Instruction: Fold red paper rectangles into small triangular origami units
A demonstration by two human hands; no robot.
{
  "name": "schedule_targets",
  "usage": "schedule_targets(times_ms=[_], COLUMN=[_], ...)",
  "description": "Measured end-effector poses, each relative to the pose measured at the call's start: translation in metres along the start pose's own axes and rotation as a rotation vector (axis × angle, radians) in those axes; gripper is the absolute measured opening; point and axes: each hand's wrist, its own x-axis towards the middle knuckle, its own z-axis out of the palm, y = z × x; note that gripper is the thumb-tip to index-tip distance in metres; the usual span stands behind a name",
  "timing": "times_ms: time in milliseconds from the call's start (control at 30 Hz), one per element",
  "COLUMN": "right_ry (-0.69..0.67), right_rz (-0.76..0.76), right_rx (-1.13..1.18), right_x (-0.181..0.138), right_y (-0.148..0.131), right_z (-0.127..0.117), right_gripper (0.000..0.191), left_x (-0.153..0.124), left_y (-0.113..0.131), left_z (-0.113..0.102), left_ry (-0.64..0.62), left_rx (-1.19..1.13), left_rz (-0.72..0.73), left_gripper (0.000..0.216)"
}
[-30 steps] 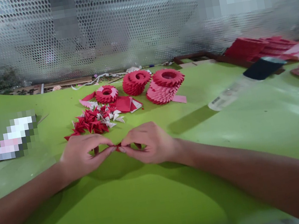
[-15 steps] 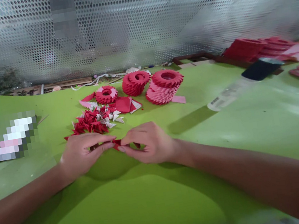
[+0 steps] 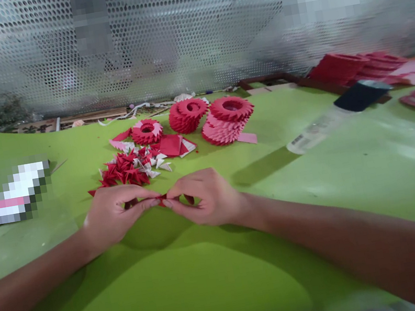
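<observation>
My left hand [image 3: 112,216] and my right hand [image 3: 206,198] meet fingertip to fingertip over the green table cover [image 3: 197,284]. Both pinch one small red folded paper piece [image 3: 162,200], which is mostly hidden by the fingers. Just beyond the hands lies a heap of small red and white folded paper pieces [image 3: 130,169]. Behind the heap stand three red and pink rings built of such pieces: a small ring [image 3: 146,131], a middle ring [image 3: 188,114] and a larger stacked ring [image 3: 227,118]. Some flat red paper squares [image 3: 174,144] lie between heap and rings.
A clear bottle with a black cap [image 3: 338,115] lies on its side at the right. Stacks of red paper [image 3: 355,67] sit at the far right. A perforated metal screen [image 3: 187,31] closes off the back. A blurred-out object [image 3: 16,191] lies at the left.
The hands stay in place. The fingertips have shifted slightly on the red piece, which shows a little less than half a second ago.
</observation>
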Motion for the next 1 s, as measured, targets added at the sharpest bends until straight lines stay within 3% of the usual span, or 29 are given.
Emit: schedule_targets(times_ms=[467, 533, 667, 800, 1000], right_ry=[-0.023, -0.030, -0.046, -0.038, 0.031], right_rz=[0.037, 0.091, 0.314, 0.303, 0.286], right_rx=[0.001, 0.042, 0.137, 0.207, 0.227], right_x=[0.0004, -0.0001, 0.0006, 0.0032, 0.0038], right_y=[0.0016, 0.0017, 0.0008, 0.0004, 0.0003], right_z=[-0.0015, -0.0005, 0.0026, 0.0039, 0.0039], right_gripper=[0.008, 0.009, 0.034, 0.017, 0.008], left_x=[0.0034, 0.0043, 0.0035, 0.0014, 0.0016], left_y=[0.0069, 0.0082, 0.0085, 0.0060, 0.0046], left_z=[-0.0044, -0.0053, -0.0045, -0.0020, -0.0004], left_ry=[0.057, 0.078, 0.107, 0.097, 0.083], left_rx=[0.039, 0.028, -0.041, -0.047, -0.074], left_rz=[-0.003, -0.030, -0.045, -0.069, -0.077], left_gripper=[0.019, 0.020, 0.020, 0.021, 0.020])
